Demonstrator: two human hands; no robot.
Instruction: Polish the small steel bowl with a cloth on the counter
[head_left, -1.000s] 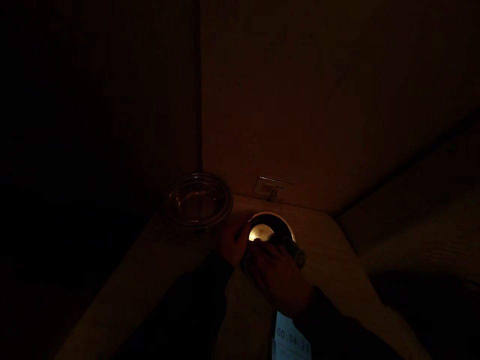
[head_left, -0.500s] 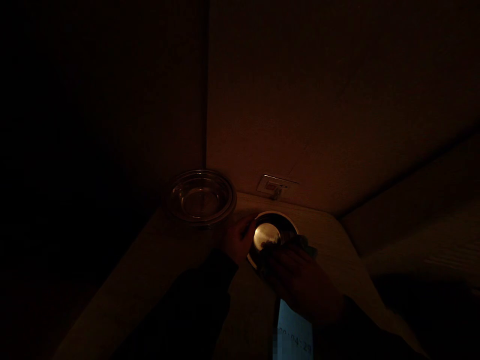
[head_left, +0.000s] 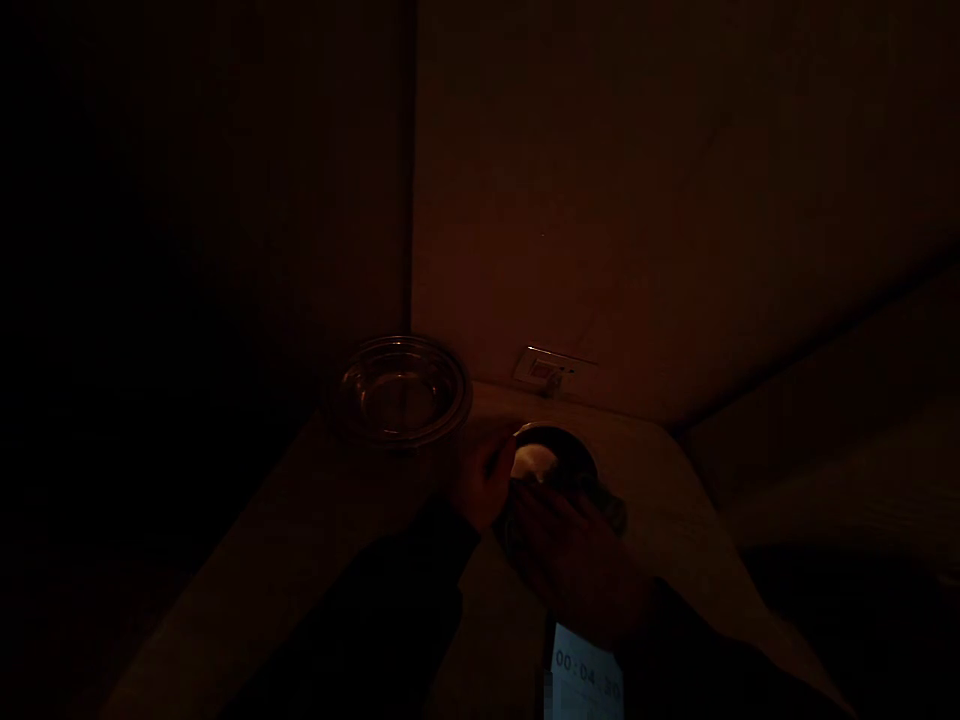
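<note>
In the dim light a round, shiny metal bowl [head_left: 537,459] lies on the table. My left hand [head_left: 484,482] is closed on its left rim, the thumb towards the inside. My right hand [head_left: 579,556] presses a dark, crumpled cloth [head_left: 612,507] into the near part of the bowl. The cloth sticks out beyond the fingers on the right. Both the hand and the cloth hide the bowl's near side. Fine detail of the fingers is lost in the dark.
Several nested metal dishes [head_left: 402,438] stand at the back left of the table [head_left: 660,500]. A switch or socket plate [head_left: 556,368] is on the wall behind. A lit phone [head_left: 586,672] showing a timer lies at the near edge, partly behind my right forearm.
My right hand has moved left with the cloth, covering more of the bowl's inside. My left hand stays at the rim. The view has become darker, and more of the phone's timer shows.
</note>
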